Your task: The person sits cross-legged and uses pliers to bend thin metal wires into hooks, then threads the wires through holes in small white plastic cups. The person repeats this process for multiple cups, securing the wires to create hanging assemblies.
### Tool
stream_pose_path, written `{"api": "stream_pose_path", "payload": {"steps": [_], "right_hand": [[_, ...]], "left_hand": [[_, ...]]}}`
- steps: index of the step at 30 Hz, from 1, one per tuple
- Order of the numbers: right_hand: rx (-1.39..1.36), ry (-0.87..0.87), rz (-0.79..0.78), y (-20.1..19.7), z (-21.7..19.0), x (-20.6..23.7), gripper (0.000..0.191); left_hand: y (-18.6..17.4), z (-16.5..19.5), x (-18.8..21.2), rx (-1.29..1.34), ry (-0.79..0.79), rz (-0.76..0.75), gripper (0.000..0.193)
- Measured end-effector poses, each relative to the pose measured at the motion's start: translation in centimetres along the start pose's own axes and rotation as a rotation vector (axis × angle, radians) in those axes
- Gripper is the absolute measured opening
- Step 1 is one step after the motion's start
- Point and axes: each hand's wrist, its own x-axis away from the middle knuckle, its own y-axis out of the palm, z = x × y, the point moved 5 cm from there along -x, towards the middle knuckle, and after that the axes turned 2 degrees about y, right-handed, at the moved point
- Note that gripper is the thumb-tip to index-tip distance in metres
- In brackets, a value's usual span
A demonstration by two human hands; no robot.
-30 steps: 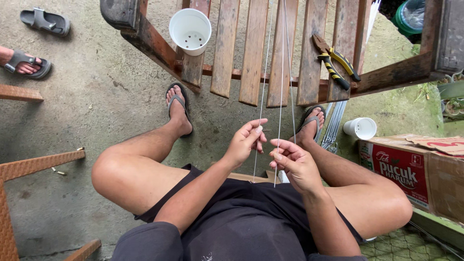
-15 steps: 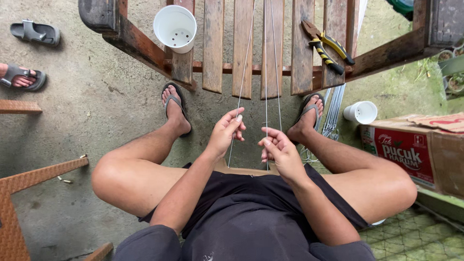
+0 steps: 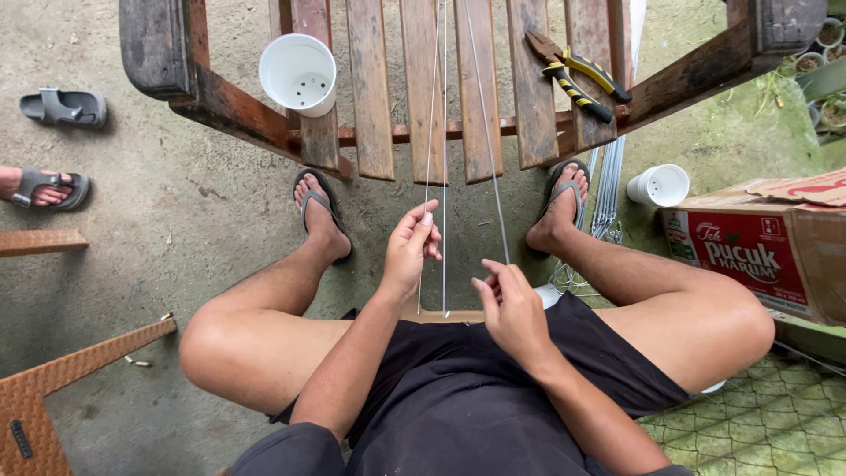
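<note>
I look down from the head camera at a seated person with bare knees spread and black shorts. My left hand [image 3: 407,251] is raised a little in front of the left knee, and its grip is closed in a pinch: thumb and forefinger hold one of the thin wires [image 3: 430,167] near its lower end. My right hand [image 3: 509,304] is lower and closer to the body, with the fingers curled; its fingertips meet at the bottom of another wire, so I read this grip as clenched on the wire too.

The wires are long, straight and pale grey. They run from the hands up and away, over the slats of the wooden bench [image 3: 480,97] that stands in front of the feet, and they leave the picture at the top edge. I count about three of them, close together.

On the bench, a white plastic cup [image 3: 298,72] stands on the left part, and pliers [image 3: 577,75] with yellow and black handles lie on the right part. A second white cup [image 3: 659,185] lies on its side on the floor, just beside the right foot, next to a bundle of more wires [image 3: 606,189]. A red and brown cardboard box [image 3: 762,242] stands to the right. At the far left a grey sandal [image 3: 63,107] lies alone on the concrete floor [image 3: 159,211].
</note>
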Motion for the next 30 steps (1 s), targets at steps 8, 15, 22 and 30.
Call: {"api": "stream_pose_path", "payload": {"steps": [8, 15, 22, 30], "right_hand": [[-0.195, -0.053, -0.025, 3.0, -1.3, 0.4, 0.036], [-0.073, -0.036, -0.016, 4.0, -1.8, 0.3, 0.036], [0.071, -0.012, -0.092, 4.5, -1.6, 1.0, 0.044], [0.066, 0.003, -0.038, 3.3, -0.8, 2.1, 0.033]], "left_hand": [[0.0, -0.5, 0.1, -0.027, -0.007, -0.02, 0.043], [0.3, -0.7, 0.1, -0.004, -0.007, -0.032, 0.043], [0.4, -0.7, 0.2, -0.006, 0.002, -0.03, 0.04], [0.9, -1.2, -0.2, 0.086, -0.223, -0.043, 0.036]]}}
